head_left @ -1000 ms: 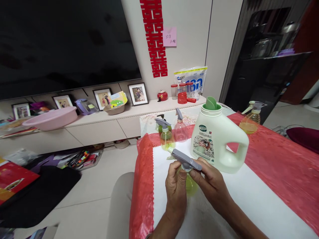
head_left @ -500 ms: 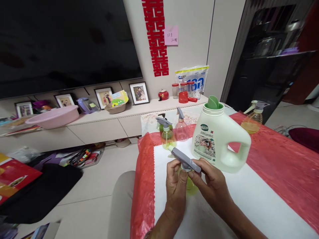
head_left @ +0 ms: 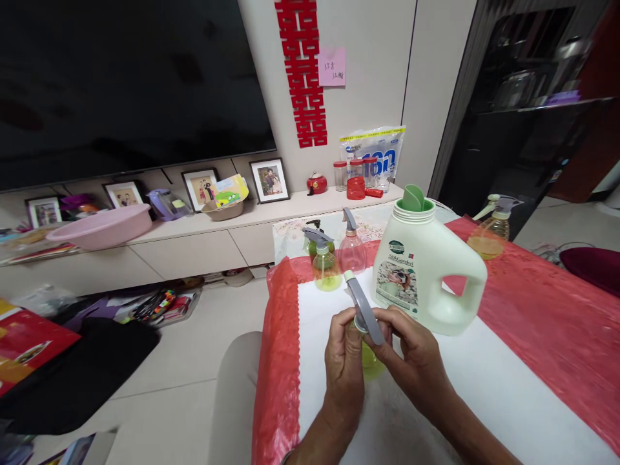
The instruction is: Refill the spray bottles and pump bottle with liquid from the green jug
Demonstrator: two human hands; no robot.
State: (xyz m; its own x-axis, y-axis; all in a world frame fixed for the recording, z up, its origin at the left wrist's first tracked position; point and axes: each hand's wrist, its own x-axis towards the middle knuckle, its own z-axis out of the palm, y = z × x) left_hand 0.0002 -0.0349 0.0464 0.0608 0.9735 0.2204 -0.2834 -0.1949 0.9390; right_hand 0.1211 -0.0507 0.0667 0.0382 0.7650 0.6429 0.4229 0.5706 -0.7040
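Observation:
Between both hands stands a yellow-green spray bottle (head_left: 372, 365) with a grey trigger sprayer (head_left: 363, 307) at its neck. My left hand (head_left: 345, 361) is closed around the neck and collar from the left. On the right, my right hand (head_left: 411, 349) pinches the grey sprayer head by its back end; its inner fingertips are partly hidden. A large pale green jug (head_left: 431, 278) with a green scoop-like cap (head_left: 414, 198) in its mouth stands just beyond my right hand. Past my fingers sit another yellow spray bottle (head_left: 327, 271) and a pink spray bottle (head_left: 353, 252).
A white sheet (head_left: 504, 394) lies over a red plastic table cover (head_left: 281, 361). Another spray bottle with amber liquid (head_left: 488, 239) stands at the table's right. Behind, a low cabinet (head_left: 203, 242) holds a pink basin (head_left: 104, 227), framed photos and lidded jars.
The grey sprayer head has turned clockwise on the bottle, its nozzle swinging from the left to point farther away. Both hands stay around the bottle.

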